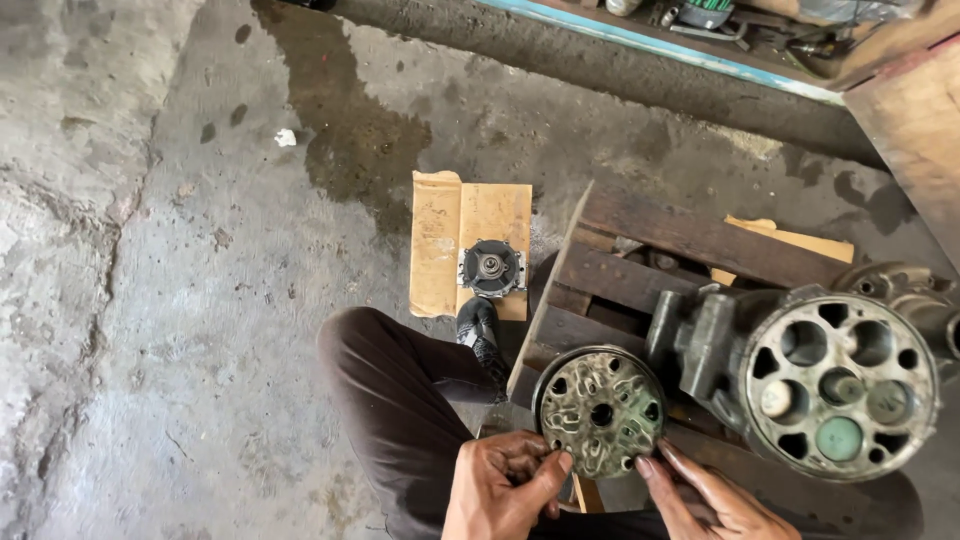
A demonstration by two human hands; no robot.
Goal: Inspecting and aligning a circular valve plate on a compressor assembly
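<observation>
A round metal plate point(600, 410), greasy and pierced with several holes, stands on edge in front of me. My left hand point(500, 485) grips its lower left rim with thumb and fingers. My right hand point(705, 495) touches its lower right rim with the fingertips. Just right of the plate lies a large grey cylinder block point(835, 385) with several round bores facing me, resting on a dark wooden pallet point(640, 265).
A small round metal part point(491, 267) sits on a piece of cardboard point(440, 240) on the stained concrete floor. My dark trouser leg point(400, 400) and shoe point(478, 325) lie left of the pallet. A wooden board point(915, 130) and a cluttered ledge point(740, 25) are at the top right.
</observation>
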